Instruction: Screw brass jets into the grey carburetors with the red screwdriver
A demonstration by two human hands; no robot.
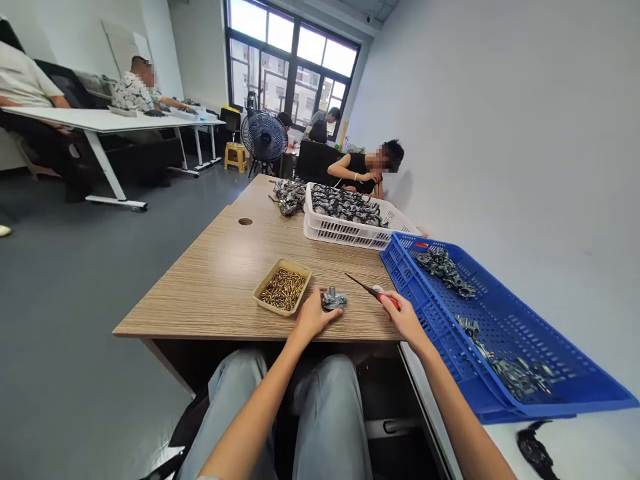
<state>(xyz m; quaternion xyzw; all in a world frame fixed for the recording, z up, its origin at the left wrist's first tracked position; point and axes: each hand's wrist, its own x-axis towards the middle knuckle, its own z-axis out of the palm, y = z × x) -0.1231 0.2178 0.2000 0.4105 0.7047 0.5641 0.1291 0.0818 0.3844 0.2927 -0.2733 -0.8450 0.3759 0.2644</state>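
Left hand (pixel 313 317): fingertips rest against the grey cast-metal part (pixel 334 299); from here I cannot tell whether it grips or only steadies it.

Right hand (pixel 404 321): closed narrowly around a red-handled steel screwdriver (pixel 386 299), its thin shaft pointing away across the table.

Part's place: near the front edge of the light wood-grain table (pixel 200 300), just beside a shallow tan tray (pixel 265 290) of brass screws (pixel 283 289).

Handling: I judge it stiff, dense for its size and unlikely to flex; I'd take the main body, not the small projections.

Nearby: a blue perforated plastic crate (pixel 425 313) holds more grey castings (pixel 445 272).
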